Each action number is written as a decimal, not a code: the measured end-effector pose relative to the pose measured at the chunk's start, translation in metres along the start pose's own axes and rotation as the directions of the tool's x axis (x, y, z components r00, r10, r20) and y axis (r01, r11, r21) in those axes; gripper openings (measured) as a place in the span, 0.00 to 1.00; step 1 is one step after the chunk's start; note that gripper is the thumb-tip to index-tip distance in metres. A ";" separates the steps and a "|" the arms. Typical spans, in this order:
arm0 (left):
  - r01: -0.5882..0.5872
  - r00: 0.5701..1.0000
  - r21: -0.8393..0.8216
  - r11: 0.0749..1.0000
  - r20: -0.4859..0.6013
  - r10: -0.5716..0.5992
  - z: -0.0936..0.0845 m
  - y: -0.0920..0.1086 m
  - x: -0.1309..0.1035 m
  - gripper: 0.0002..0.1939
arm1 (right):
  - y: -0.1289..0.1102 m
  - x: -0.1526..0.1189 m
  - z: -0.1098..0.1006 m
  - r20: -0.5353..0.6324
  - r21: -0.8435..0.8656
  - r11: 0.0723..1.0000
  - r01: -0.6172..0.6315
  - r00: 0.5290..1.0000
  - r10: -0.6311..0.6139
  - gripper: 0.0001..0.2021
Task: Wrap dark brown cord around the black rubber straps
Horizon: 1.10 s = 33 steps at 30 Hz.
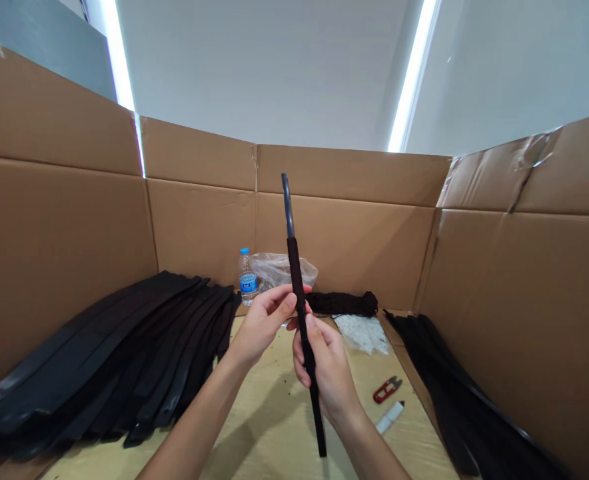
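Note:
A long, narrow black strip (pixel 296 263) stands nearly upright before me, seen edge-on. Its upper end is bare and shiny, and the part below looks tightly wrapped in dark brown cord. My right hand (pixel 324 363) is closed around the strip under the wrapped part, thumb along its side. Just above, my left hand (pixel 269 320) pinches the strip near the lower end of the wrap, its fingertips partly hidden behind it. Whether a loose cord end lies in those fingers is hidden.
Similar black strips lie piled at left (pixel 124 353) and right (pixel 454 387). Behind my hands are a water bottle (pixel 248 283), a clear plastic bag (pixel 274 268), a dark cord bundle (pixel 347 304) and a white packet (pixel 363 333). Red thread snips (pixel 385 391) and a white marker (pixel 390 418) lie right. Cardboard walls (pixel 354 233) surround the table.

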<state>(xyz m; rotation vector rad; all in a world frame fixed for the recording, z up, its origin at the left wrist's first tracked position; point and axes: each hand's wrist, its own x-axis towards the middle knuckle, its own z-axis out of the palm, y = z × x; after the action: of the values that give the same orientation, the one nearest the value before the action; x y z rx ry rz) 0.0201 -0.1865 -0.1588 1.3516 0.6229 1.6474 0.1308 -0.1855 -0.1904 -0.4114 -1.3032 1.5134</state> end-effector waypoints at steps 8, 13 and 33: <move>-0.045 0.995 0.061 0.997 -0.086 0.051 -0.007 -0.005 0.003 0.19 | -0.005 -0.002 0.000 -0.085 -0.095 0.994 0.055 0.994 -0.064 0.25; -0.002 1.000 -0.033 0.999 -0.021 0.001 -0.005 0.002 -0.001 0.19 | -0.007 -0.004 0.002 0.040 0.056 0.996 -0.074 0.997 0.071 0.24; -0.102 0.991 0.052 0.993 -0.087 0.106 -0.008 -0.001 -0.002 0.10 | 0.006 0.004 -0.009 -0.110 -0.439 0.875 0.204 0.955 -0.277 0.14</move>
<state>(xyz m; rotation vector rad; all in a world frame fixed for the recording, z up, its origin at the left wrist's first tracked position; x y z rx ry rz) 0.0123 -0.1864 -0.1626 1.3702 0.6572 1.7956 0.1339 -0.1771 -0.1971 -0.6162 -1.4855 0.9584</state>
